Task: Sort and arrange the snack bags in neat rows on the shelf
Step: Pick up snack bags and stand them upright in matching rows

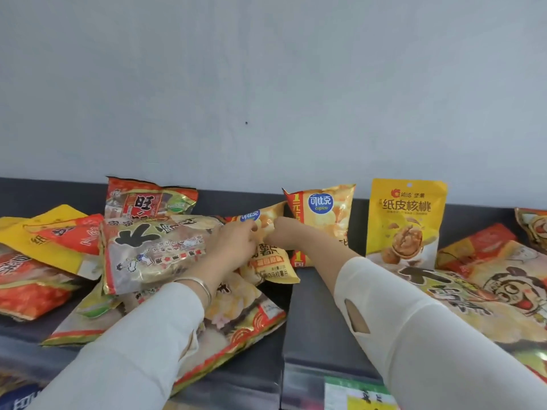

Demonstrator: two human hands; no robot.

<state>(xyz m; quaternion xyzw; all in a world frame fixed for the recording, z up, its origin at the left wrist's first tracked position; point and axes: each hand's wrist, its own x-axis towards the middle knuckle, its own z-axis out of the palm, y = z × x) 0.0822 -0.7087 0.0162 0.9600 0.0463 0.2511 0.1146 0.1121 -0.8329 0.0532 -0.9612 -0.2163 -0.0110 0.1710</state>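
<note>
My left hand (pixel 233 247) and right hand (pixel 281 232) pinch the puffy yellow foil chip bag (pixel 273 263); light, crushable, I judge: grip seam beyond fingers (pixel 248 235).

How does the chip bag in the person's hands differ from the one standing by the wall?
The held chip bag lies tilted on the pile; the standing chip bag is upright against the wall. The left hand and right hand pinch the held chip bag; the standing chip bag is in neither hand. Both are yellow with blue oval logos.
</note>
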